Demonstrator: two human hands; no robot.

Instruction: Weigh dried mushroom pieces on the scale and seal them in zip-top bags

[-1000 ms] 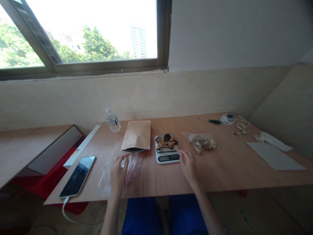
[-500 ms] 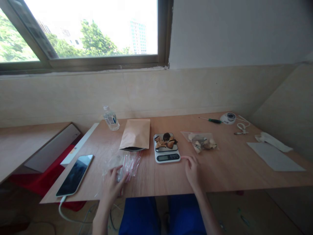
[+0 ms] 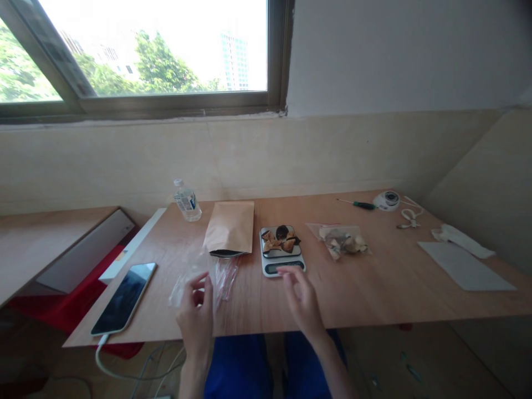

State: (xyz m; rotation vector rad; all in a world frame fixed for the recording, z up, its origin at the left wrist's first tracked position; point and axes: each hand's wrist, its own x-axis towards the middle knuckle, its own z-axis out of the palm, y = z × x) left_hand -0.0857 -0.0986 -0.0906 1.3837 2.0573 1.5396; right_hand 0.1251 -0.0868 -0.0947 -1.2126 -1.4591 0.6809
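Note:
My left hand [image 3: 197, 310] is closed in a pinch on what looks like a clear plastic zip bag [image 3: 178, 288], near the front of the table. Beside it lie several more clear bags with red zip strips [image 3: 228, 277]. Fingers apart and holding nothing, my right hand [image 3: 302, 302] hovers in front of a white kitchen scale [image 3: 266, 269], its fingertips covering part of the display. Brown dried pieces, perhaps mushrooms [image 3: 272, 242], rest on the scale's plate.
A brown paper pouch [image 3: 230, 227] lies behind the bags, its mouth toward me. Around the table are a water bottle [image 3: 188, 202], a charging phone [image 3: 124, 299], a filled zip bag [image 3: 343, 241], a screwdriver [image 3: 363, 205], a dome camera [image 3: 387, 200] and white paper [image 3: 465, 266].
My right hand has moved left from beside the scale to in front of its display. My left hand has risen slightly and moved right, its fingers closing into a pinch.

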